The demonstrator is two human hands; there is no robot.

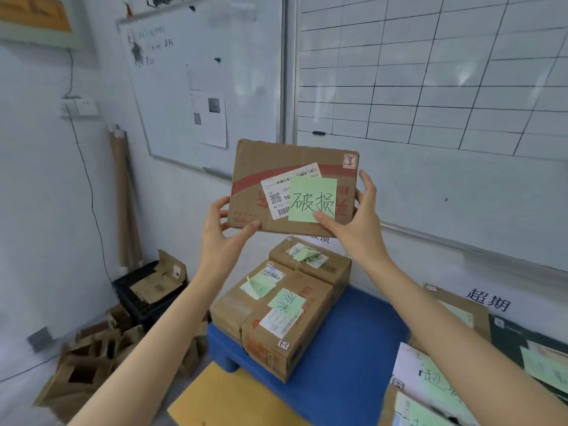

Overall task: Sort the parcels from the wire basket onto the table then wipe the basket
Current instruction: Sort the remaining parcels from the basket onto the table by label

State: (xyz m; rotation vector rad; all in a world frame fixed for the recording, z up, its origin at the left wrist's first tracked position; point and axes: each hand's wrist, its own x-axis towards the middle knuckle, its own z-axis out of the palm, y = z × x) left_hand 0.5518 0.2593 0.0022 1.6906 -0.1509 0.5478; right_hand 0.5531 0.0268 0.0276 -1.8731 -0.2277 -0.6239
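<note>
Holding up, in both hands, one flat cardboard parcel, raised in front of the whiteboards and above the blue surface.

Parcel: brown card, face turned to the camera, slightly tilted; red band and red print across the front; small red-and-white mark at the top right corner; white shipping label with square code and barcodes, set askew; green sticky note overlapping the label, hand-lettered 破损.

Left hand: closed on the lower left corner, thumb on the front, fingers curled round the left edge.

Right hand: closed on the right side, thumb pressed on the note's lower right corner, fingers up along the right edge.

Below, on the blue surface: stack of brown boxes, each with white labels and green notes. Near right: further parcels and white sheets with writing, one reading 超期. Far left, on the floor: black crate with card scraps, loose torn cardboard beside it.
</note>
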